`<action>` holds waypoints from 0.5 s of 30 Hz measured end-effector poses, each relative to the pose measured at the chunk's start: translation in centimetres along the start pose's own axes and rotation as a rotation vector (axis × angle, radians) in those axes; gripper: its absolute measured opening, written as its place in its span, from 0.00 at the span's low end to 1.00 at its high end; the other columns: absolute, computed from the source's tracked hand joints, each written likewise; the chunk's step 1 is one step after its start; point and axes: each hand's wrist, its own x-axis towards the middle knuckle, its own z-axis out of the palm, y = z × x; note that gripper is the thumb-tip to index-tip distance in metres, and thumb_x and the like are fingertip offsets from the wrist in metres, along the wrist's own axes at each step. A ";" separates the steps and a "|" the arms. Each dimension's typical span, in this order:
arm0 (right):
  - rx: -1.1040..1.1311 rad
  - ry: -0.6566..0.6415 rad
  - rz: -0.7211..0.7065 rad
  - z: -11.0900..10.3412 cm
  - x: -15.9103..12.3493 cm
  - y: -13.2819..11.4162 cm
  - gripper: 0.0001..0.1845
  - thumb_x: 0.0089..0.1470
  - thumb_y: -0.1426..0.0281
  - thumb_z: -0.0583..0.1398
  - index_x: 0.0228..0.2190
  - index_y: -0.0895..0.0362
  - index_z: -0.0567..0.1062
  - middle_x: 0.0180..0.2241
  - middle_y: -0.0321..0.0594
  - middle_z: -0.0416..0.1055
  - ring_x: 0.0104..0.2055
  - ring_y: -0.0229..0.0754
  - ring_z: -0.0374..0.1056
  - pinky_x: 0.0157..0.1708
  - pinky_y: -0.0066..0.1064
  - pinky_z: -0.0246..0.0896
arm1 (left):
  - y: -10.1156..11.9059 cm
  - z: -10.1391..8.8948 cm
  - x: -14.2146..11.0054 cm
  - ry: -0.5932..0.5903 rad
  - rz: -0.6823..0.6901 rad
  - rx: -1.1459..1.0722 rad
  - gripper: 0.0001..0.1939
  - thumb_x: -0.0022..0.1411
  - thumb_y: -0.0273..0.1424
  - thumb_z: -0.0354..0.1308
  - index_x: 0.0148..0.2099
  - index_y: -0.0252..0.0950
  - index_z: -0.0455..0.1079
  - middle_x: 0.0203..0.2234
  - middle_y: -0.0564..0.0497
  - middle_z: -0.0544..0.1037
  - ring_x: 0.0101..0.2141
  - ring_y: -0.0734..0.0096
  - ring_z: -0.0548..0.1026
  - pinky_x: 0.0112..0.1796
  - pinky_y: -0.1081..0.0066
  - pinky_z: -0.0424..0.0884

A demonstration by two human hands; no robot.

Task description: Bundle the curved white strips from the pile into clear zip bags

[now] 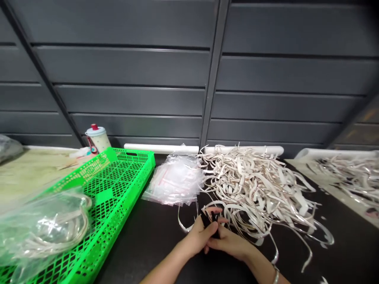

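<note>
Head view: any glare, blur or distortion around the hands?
Head view: wide-angle distortion bends the dark slatted panels and stretches the green plastic crate toward the frame edge; glare sits on the clear plastic bag at lower left; the left hand and right hand look fairly sharp, without obvious motion blur.

bare left hand, bare right hand, thin silver bracelet around the right wrist

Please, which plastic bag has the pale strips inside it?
The large clear bag lying on the green crate holds the curved strips; the small bags beside the crate show no strips inside.
</note>
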 end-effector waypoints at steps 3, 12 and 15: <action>0.090 0.054 -0.042 0.6 0.2 0.1 0.17 0.51 0.57 0.60 0.24 0.59 0.73 0.22 0.38 0.71 0.31 0.41 0.67 0.38 0.34 0.60 | 0.4 -0.2 -0.1 0.081 0.094 0.182 0.27 0.57 0.49 0.51 0.50 0.34 0.67 0.47 0.39 0.70 0.45 0.56 0.69 0.43 0.65 0.66; 0.696 0.030 -0.208 0.0 0.4 -0.4 0.15 0.49 0.61 0.63 0.25 0.60 0.68 0.11 0.24 0.52 0.13 0.28 0.45 0.18 0.24 0.51 | 1.1 -2.3 0.5 0.590 0.155 0.714 0.14 0.61 0.36 0.47 0.38 0.39 0.72 0.38 0.46 0.73 0.44 0.59 0.68 0.48 0.61 0.60; 0.687 -0.164 -0.184 0.8 0.1 0.0 0.13 0.49 0.63 0.62 0.25 0.61 0.69 0.11 0.27 0.58 0.13 0.29 0.51 0.19 0.26 0.56 | -0.3 -3.1 1.1 0.639 0.059 0.773 0.12 0.59 0.34 0.49 0.38 0.41 0.73 0.37 0.48 0.73 0.43 0.58 0.68 0.49 0.54 0.59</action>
